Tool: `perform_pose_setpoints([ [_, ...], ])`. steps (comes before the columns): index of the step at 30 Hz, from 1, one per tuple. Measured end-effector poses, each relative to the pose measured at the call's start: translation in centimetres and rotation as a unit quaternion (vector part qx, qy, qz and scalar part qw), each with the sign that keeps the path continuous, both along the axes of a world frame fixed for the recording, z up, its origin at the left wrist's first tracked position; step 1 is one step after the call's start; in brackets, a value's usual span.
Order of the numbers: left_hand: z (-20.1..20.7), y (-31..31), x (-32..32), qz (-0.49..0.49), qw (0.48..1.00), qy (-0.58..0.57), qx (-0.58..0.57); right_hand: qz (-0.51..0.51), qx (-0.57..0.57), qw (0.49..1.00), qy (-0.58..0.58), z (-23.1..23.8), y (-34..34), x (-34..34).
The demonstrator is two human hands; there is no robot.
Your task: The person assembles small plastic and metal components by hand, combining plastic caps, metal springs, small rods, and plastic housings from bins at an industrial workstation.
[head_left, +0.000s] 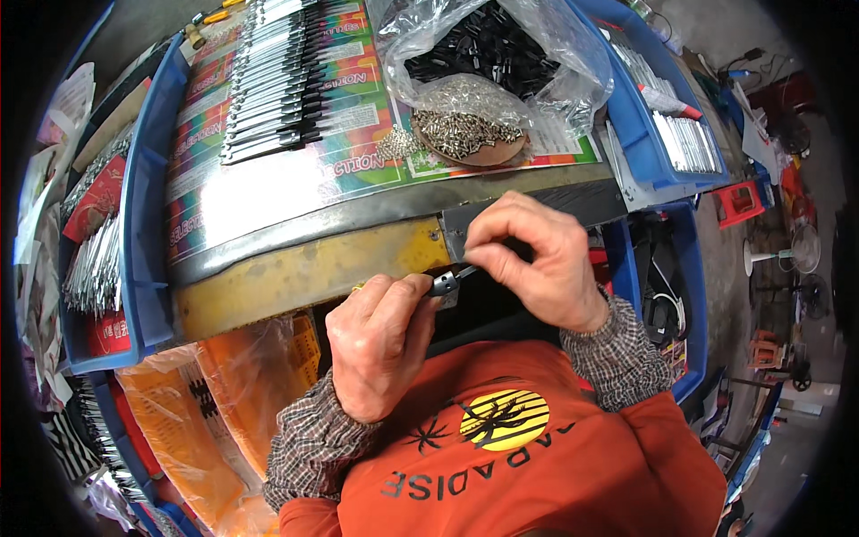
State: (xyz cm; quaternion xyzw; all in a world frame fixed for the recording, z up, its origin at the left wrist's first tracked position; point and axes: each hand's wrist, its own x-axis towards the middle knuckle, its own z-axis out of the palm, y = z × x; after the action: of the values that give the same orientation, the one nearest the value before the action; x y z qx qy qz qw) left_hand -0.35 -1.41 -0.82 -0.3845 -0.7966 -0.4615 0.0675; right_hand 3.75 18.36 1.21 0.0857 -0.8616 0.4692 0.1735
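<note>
In front of my body, my left hand (380, 340) pinches a short black plastic piece (443, 285) with small holes in its side. My right hand (532, 259) is closed at thumb and forefinger on a thin metal rod (467, 271), which runs toward the black piece; whether the two are joined is hard to see. On the bench ahead lies a row of silver rods with black ends (273, 89). Beyond my right hand, many small metal fittings (470, 134) are heaped on a brown tray, with a few silver bits (398, 141) spilled beside it.
A clear plastic bag (573, 80) of black plastic parts (488, 49) lies at the back. Blue bins with metal rods stand left (148, 206) and right (640, 134). The bench's yellowish front edge (313, 277) runs just ahead of my hands. Orange plastic-wrapped crates (250, 367) sit below left.
</note>
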Motion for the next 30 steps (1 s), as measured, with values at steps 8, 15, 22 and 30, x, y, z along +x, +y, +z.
perform_pose_setpoints([
  [8,0.5,0.2,0.7,0.002,1.0,0.021,-0.018,0.055,-0.041,0.998,0.0,-0.5,-1.2,0.7],
  [15,0.5,0.3,0.8,-0.001,0.999,0.047,-0.008,0.049,-0.046,0.996,-0.055,-0.1,-1.3,1.0],
  [22,0.4,0.2,0.7,0.004,0.997,0.069,-0.032,0.031,0.1,0.988,0.114,-0.9,-1.7,0.8],
  [30,-0.9,0.3,0.7,0.014,0.994,0.096,-0.047,0.043,0.193,0.96,0.197,-2.4,-1.7,1.6],
])
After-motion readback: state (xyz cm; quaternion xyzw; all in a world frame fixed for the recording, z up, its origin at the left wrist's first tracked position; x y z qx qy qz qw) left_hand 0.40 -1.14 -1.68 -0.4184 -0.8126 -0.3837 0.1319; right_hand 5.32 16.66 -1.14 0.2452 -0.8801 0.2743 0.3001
